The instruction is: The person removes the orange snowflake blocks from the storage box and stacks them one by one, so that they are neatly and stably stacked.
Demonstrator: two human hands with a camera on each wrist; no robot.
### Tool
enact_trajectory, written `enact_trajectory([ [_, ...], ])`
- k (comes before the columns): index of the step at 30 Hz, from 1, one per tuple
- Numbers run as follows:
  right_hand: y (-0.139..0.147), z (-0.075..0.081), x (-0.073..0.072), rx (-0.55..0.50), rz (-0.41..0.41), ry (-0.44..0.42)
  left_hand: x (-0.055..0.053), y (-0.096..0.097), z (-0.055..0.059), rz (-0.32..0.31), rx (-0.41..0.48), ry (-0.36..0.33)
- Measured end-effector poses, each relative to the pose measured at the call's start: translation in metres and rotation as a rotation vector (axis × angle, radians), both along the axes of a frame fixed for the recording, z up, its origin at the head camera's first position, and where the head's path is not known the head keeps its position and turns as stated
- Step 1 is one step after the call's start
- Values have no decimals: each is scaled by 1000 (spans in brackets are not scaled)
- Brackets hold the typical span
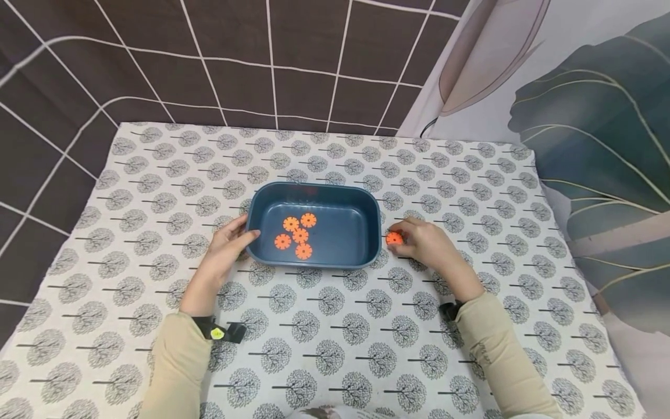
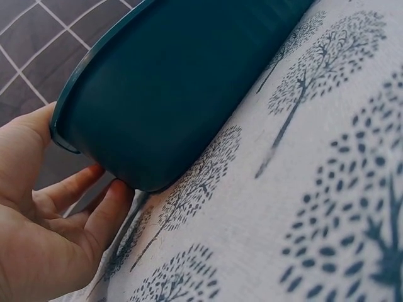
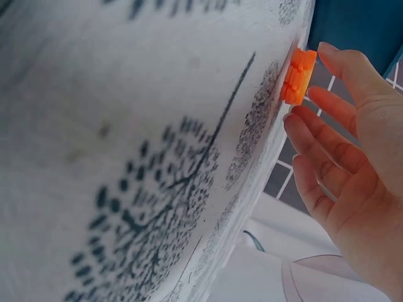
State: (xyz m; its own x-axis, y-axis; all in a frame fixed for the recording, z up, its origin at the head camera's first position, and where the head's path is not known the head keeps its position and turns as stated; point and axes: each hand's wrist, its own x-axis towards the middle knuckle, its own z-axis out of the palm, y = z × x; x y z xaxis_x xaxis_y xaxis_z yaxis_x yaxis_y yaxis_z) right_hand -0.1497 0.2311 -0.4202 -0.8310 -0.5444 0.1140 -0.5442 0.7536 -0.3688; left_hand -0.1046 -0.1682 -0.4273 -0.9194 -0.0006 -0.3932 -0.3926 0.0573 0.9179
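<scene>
A dark blue rectangular basin (image 1: 314,265) stands on the table, with several orange notched discs (image 1: 300,235) on the left part of its floor. My left hand (image 1: 226,247) grips the basin's left end. Its thumb lies over the rim, while the fingers bear against the outer wall low down, as the left wrist view shows. To the right of the basin, a small stack of orange notched discs (image 3: 298,77) sits on the cloth. My right hand (image 1: 421,241) hovers around that stack, thumb and fingers spread on either side, fingertips right at its edges.
A white cloth with grey tree prints (image 1: 335,326) covers the table. Behind it hangs a dark curtain with white grid lines (image 1: 235,70). A leaf-patterned drape (image 1: 602,145) hangs along the right. Each wrist wears a black strap (image 1: 230,332).
</scene>
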Motion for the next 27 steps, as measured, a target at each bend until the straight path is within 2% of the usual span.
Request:
enact_trajectory([
  [3,0,4,0,-10,1,5,0,0,0,0,4,-3],
  [11,0,16,3,14,-41,-49,-1,0,0,4,6,-4],
  [16,0,23,4,-15,-68,-29,-1,1,-1,5,8,1],
  [22,-3,28,9,-62,-93,0,-2,1,-1,5,50,12],
  [27,-7,30,10,-173,-91,77,0,1,-1,14,79,0],
])
